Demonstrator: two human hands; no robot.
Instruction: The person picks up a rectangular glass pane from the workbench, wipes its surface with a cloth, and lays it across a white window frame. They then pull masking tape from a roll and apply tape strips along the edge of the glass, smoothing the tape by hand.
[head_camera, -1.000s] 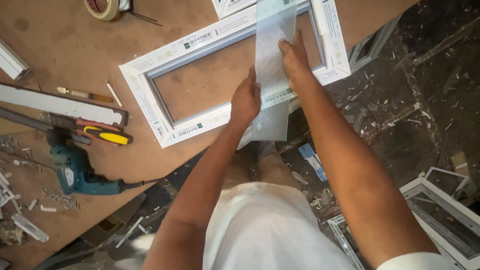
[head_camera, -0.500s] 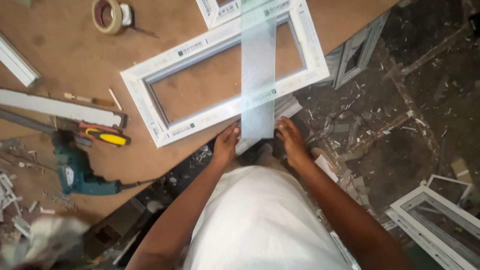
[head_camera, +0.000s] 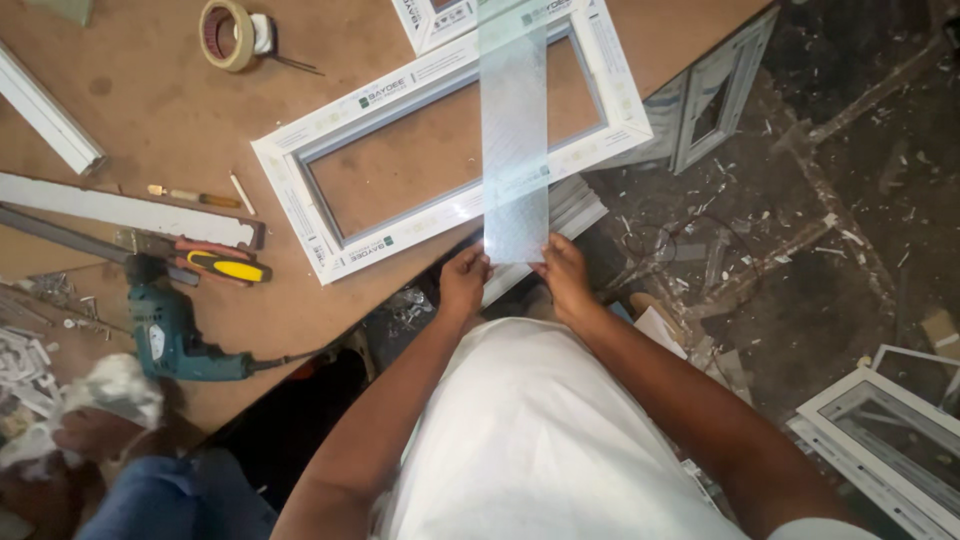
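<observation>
While I look down from the head camera, my left hand (head_camera: 462, 283) and right hand (head_camera: 565, 280) each pinch a near corner of the glass strip (head_camera: 514, 140), which lies across the white window frame (head_camera: 340, 255) on the brown table (head_camera: 150, 110); a green drill (head_camera: 170, 335) rests well left.

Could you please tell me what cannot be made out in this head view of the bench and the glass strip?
- Glass strip: far end cut off by the top edge.
- Left hand and right hand: fingertips hidden under the strip's near end.
- Second white frame: mostly cut off by the top edge.
- Drill: bit end hidden among tools.
- Floor debris: too small to identify.
</observation>
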